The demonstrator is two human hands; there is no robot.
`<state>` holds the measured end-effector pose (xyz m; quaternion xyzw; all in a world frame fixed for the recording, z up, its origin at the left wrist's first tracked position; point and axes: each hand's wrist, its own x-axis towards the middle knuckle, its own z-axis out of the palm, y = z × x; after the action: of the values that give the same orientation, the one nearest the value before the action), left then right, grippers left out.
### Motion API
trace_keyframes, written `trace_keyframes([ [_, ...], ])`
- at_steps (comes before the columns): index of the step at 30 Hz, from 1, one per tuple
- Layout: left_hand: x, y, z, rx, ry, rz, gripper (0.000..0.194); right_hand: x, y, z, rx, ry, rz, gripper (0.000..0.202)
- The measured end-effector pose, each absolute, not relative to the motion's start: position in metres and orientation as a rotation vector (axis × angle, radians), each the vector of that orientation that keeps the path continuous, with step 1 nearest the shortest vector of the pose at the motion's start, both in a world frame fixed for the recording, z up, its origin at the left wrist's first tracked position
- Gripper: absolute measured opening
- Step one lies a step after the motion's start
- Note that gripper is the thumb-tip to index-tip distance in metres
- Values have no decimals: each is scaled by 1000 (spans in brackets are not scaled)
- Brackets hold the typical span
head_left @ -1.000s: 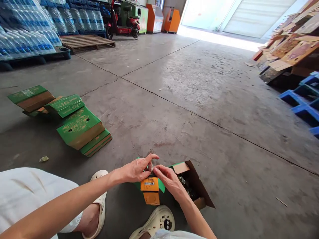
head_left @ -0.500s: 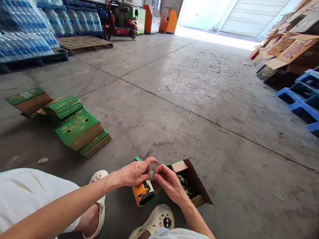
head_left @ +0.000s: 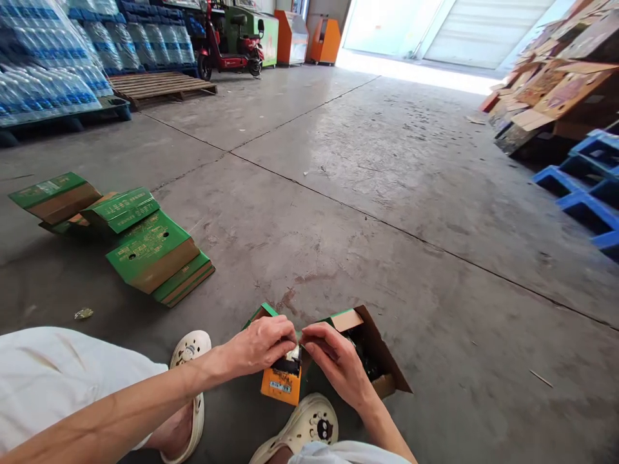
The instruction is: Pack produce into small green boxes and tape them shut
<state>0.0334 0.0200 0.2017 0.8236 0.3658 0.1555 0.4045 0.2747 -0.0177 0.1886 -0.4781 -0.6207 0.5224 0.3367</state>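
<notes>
Subject seated low above the concrete floor, both bare arms reaching forward.

Left hand: palm down, fingers curled in and thumb drawn up to them, so clenched; whatever lies inside the grip is hidden. Directly under its fingertips, an orange box with a small label and a blackened upper edge. A pale piece shows at the top of the box, by the fingertips. Whether the box hangs from the hand or rests on something: cannot tell.

Right hand: just beside the left fingertips, fingers bent, thumb below the forefinger. Grip or contents: cannot tell.

Just beyond the left hand, a green flap, partly covered. Just right of the right hand, an open carton, brown inside, with dark, shiny contents too shadowed to identify.

Nearer the body than the hands, a cream clog with a black charm. Well to the left of the left hand, folded green cardboard; nearer the body from that, a small crumpled wrapper, lying on the floor.
</notes>
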Motion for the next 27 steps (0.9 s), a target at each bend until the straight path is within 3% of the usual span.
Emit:
trace_keyframes([
  [4,27,16,211,2309,836,430,20,283,-8,209,-1196,-1621,1296,55],
  [12,-7,9,262,2474,686,546,29,244,16,279,-932,-2290,1421,23],
  [16,-23,6,272,2405,710,552,31,223,10,283,-1023,-2289,1377,29],
  [27,-27,9,245,2394,881,579,23,214,16,269,-1169,-2305,1192,32],
])
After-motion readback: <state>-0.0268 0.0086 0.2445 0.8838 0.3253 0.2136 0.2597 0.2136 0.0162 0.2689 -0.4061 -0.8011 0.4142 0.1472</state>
